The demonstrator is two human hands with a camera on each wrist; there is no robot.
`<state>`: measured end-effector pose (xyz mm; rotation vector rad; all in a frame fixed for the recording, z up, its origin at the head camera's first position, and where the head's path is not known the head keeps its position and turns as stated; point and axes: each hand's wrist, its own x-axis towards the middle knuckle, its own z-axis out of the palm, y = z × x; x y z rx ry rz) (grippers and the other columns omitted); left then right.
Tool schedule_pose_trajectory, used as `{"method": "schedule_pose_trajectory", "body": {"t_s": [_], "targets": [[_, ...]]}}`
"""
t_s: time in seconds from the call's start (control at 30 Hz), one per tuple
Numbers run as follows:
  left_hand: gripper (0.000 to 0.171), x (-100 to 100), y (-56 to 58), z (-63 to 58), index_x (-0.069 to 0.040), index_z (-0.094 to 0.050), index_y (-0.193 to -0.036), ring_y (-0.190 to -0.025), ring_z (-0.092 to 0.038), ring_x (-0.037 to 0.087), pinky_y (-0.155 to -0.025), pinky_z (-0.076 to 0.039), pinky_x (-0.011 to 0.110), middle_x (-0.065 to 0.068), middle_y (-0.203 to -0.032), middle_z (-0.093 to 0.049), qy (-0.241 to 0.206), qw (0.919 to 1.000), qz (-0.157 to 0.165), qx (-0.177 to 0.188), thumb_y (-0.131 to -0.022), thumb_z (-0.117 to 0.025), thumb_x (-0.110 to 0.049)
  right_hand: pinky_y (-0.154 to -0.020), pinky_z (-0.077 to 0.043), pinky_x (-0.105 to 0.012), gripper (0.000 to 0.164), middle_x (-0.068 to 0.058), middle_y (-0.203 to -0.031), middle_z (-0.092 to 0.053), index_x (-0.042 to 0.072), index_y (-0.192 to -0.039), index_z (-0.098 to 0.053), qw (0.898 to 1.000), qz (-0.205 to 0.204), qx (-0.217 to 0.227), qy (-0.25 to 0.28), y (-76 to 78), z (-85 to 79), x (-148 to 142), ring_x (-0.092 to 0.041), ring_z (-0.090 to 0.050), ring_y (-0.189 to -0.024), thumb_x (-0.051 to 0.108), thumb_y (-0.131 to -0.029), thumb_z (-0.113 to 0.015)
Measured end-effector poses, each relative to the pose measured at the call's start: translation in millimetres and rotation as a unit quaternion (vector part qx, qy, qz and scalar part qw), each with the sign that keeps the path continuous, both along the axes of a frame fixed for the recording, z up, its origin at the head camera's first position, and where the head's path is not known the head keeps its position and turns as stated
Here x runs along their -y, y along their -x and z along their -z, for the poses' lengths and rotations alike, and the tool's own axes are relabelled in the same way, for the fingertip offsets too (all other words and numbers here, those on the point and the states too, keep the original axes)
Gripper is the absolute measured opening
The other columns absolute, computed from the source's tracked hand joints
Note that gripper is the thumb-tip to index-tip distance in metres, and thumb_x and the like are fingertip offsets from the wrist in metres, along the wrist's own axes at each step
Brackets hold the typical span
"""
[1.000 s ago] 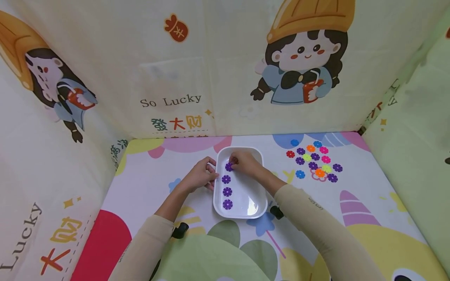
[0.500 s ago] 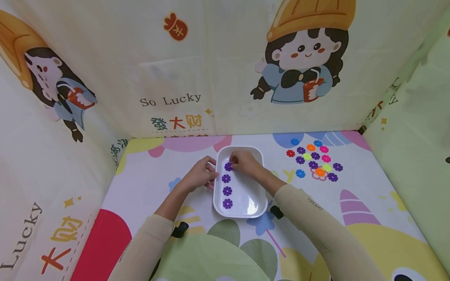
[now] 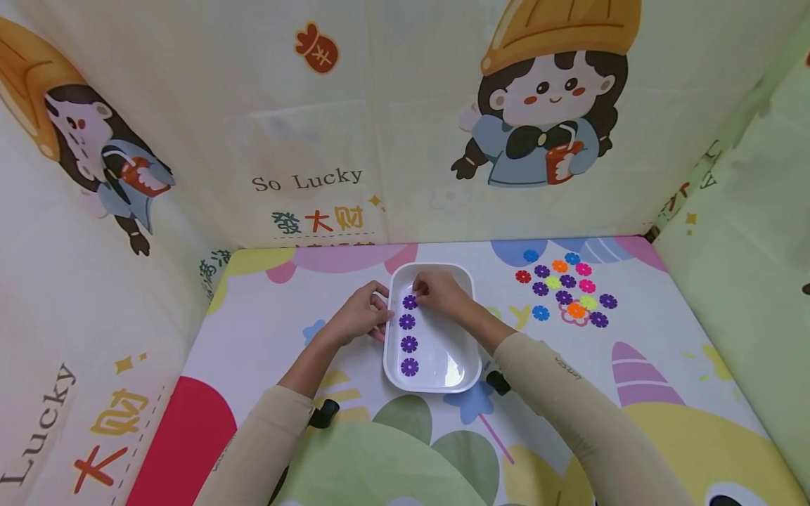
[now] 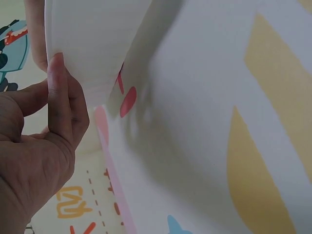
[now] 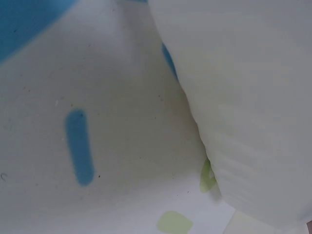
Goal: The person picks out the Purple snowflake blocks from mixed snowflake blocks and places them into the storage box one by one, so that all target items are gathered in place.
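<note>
A white rectangular tray [image 3: 436, 379] sits at the middle of the table. Along its left side, purple snowflake building discs [image 3: 408, 344] form a column. My left hand [image 3: 357, 316] holds the tray's left rim; in the left wrist view its fingers [image 4: 58, 92] lie against the outer wall. Over the tray's far part, my right hand [image 3: 443, 294] has curled fingers pinching the right edge of the farthest purple disc [image 3: 410, 302]. The hand covers part of the tray floor. Only the tray's outer wall [image 5: 243, 107] shows in the right wrist view, not that hand's fingers.
Loose snowflake discs [image 3: 567, 281] in purple, blue, orange, pink, yellow and red lie scattered at the back right of the table. A patterned cloth covers the tabletop [image 3: 272, 337]. Printed fabric walls [image 3: 411, 140] close off the back and both sides.
The farthest purple disc has shifted slightly left and toward me under the right fingers. My left hand and the tray have hardly moved.
</note>
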<state>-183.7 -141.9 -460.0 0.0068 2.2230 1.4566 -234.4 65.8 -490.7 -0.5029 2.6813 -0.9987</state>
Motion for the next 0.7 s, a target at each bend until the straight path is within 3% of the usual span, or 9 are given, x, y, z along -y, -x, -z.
{"method": "schedule_pose_trajectory", "body": {"t_s": [0.3, 0.7], "targets": [[0.039, -1.0, -1.4, -2.2, -0.006, -0.048, -0.133, -0.064, -0.067, 0.021, -0.059, -0.066, 0.037, 0.014, -0.098, -0.061, 0.008, 1.0000, -0.002, -0.001, -0.099, -0.066, -0.004, -0.090, -0.065, -0.033, 0.016, -0.013, -0.107, -0.074, 0.001, -0.111, -0.070, 1.000, -0.009, -0.002, 0.006, -3.1, -7.5, -7.0, -0.026, -0.072, -0.102, 0.007, -0.096, -0.071], [0.038, -0.4, -1.5, -2.5, -0.006, -0.048, -0.132, -0.065, -0.067, 0.021, -0.060, -0.066, 0.038, 0.014, -0.099, -0.060, 0.007, 1.0000, 0.001, -0.001, -0.099, -0.066, -0.004, -0.089, -0.064, -0.033, 0.021, -0.009, -0.106, -0.073, 0.004, -0.116, -0.070, 1.000, -0.013, -0.015, 0.005, -18.5, -36.1, -24.1, -0.022, -0.068, -0.098, 0.010, -0.096, -0.073]]}}
